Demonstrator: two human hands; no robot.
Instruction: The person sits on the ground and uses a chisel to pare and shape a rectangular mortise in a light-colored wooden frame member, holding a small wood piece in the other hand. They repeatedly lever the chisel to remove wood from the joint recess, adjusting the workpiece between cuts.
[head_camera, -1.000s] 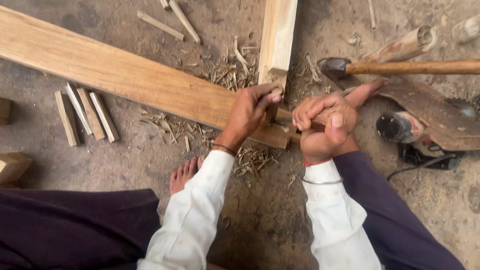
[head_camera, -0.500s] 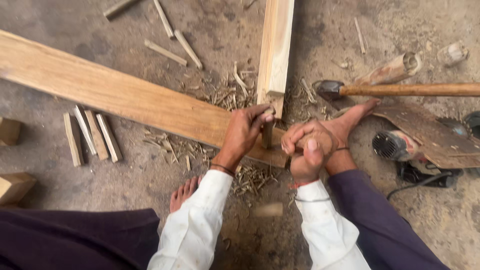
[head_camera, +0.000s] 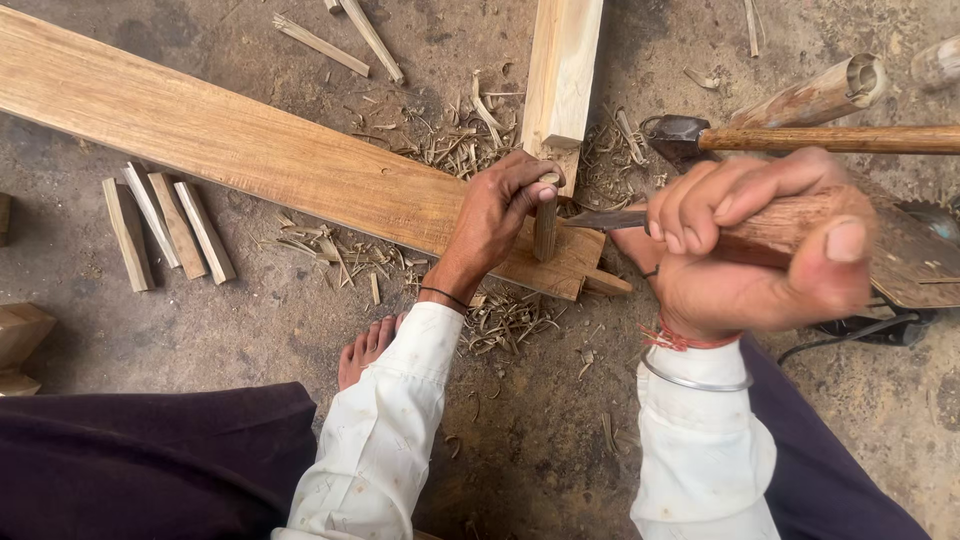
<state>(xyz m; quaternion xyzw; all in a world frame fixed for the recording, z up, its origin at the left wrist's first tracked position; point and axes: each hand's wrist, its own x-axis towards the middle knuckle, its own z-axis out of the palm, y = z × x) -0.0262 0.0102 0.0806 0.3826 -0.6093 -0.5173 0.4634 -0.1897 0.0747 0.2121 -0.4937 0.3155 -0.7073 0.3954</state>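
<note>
Peg (head_camera: 545, 225) upright on plank (head_camera: 250, 150), left hand (head_camera: 495, 215) fingers pinching it, right hand (head_camera: 760, 250) fingers clenched round wooden handle (head_camera: 790, 225).

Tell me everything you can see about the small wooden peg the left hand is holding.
The wooden peg is a short, roughly round stick of brown wood. It stands about upright on the end of the long plank, beside the squared post. The left hand pinches its top between thumb and fingers. A metal blade held in the right hand points at its side; whether the two touch cannot be told.
</note>
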